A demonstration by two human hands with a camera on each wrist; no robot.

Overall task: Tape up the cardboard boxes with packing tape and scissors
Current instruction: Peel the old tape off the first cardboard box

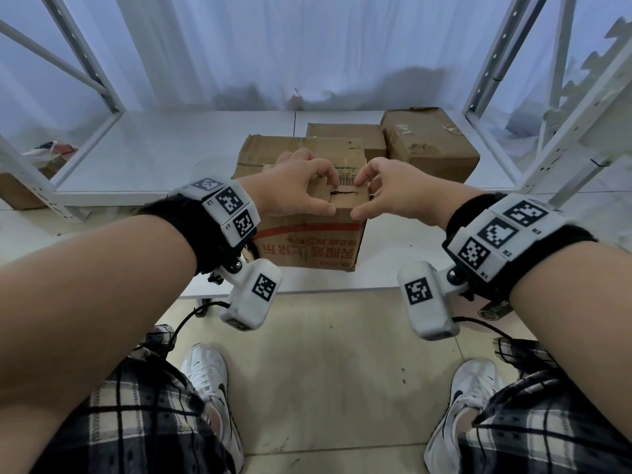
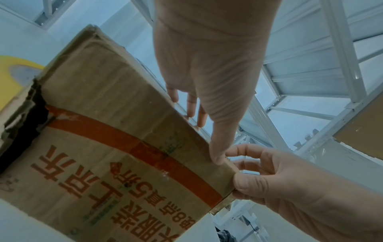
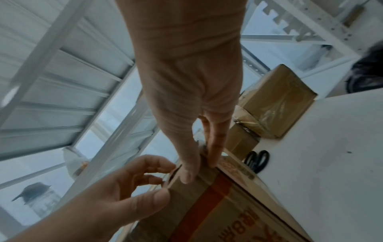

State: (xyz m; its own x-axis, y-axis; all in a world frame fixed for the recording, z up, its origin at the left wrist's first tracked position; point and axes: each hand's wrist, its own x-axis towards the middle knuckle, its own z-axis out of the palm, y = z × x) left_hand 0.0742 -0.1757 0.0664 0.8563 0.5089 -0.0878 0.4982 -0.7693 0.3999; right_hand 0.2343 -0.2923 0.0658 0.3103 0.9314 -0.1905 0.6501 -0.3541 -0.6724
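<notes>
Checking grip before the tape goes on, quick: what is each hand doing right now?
Left hand: pinching the front box's top edge.
Right hand: pinching the same edge.

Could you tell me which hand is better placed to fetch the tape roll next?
Left, probably: the yellow tape roll lies beside the box on the side of the left hand; the scissors lie to its right.
</notes>
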